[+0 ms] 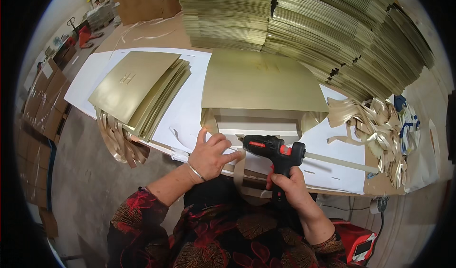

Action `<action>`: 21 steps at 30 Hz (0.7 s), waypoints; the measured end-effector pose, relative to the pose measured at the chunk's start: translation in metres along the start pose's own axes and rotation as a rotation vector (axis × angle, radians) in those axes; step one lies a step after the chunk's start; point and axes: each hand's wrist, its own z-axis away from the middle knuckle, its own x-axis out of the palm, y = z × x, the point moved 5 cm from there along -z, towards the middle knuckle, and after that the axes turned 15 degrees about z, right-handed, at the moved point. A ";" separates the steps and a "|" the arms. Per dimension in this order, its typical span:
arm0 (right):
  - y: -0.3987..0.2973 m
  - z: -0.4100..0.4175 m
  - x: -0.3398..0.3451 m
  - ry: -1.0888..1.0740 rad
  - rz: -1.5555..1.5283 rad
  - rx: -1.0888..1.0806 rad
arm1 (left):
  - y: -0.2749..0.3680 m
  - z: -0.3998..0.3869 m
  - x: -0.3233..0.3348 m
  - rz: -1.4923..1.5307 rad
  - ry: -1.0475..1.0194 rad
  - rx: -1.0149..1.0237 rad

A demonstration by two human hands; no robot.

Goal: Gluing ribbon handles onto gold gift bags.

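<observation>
My right hand (294, 187) grips a black and red cordless hot glue gun (265, 147), index finger near its red trigger. A long translucent glue stick (342, 161) sticks out of the gun's back. The nozzle points left, over the front edge of a gold paper bag (263, 84) lying with its mouth towards me. The bag's pale inside shows. My left hand (212, 155) rests at the bag's near left corner with fingers spread. One fingertip touches a satin ribbon (239, 171) that hangs over the table's front edge.
Gold bags with ribbon handles (137, 86) are piled at the left. Tall stacks of flat gold bags (313, 29) stand at the back. Loose satin ribbons (374, 125) heap at the right. White paper (342, 180) covers the table; a cardboard box (146, 2) stands behind.
</observation>
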 end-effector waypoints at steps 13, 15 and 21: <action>-0.022 0.007 -0.011 0.065 -0.166 -0.026 | -0.001 0.007 0.004 -0.016 0.070 0.007; -0.014 -0.001 -0.010 -0.028 -0.140 0.054 | -0.001 0.006 0.003 -0.010 0.055 0.012; -0.005 0.003 -0.004 -0.060 -0.030 0.062 | -0.001 0.006 0.003 0.002 0.054 0.007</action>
